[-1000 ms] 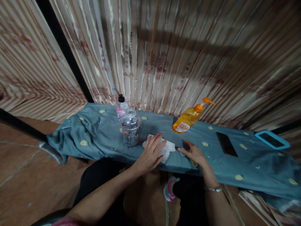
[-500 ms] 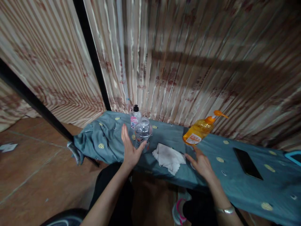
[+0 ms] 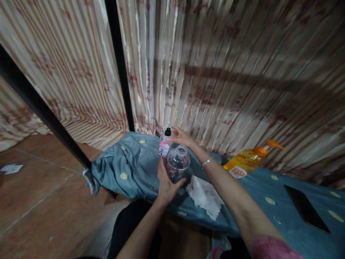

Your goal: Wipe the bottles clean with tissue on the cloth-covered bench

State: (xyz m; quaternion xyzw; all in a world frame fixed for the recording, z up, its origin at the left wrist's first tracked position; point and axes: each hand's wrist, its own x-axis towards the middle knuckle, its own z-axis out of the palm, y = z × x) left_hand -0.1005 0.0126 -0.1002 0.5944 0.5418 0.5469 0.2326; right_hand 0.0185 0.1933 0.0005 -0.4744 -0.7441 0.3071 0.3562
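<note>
A clear plastic bottle (image 3: 178,161) with a wide, rounded shoulder and an uncovered mouth stands on the cloth-covered bench. My left hand (image 3: 167,185) cups its lower part, fingers along the left side and thumb at the front right. Behind it and to the left is a smaller bottle (image 3: 164,146) with a black cap and a pink-and-white label. My right hand (image 3: 183,138) reaches across to this bottle's upper right side, fingers apart, the thumb against its shoulder; the far fingertips are partly hidden. A crumpled white cloth (image 3: 205,196) lies under my right forearm.
A yellow pump bottle (image 3: 246,162) with an orange pump leans toward the curtain (image 3: 205,93) on the right. Farther right lies a black phone (image 3: 306,208). A dark pole (image 3: 120,68) rises behind the bench's left end (image 3: 129,158).
My right hand has left the white cloth's right side and crossed left to the black-capped bottle. My left hand has moved in around the clear bottle. The view has shifted left.
</note>
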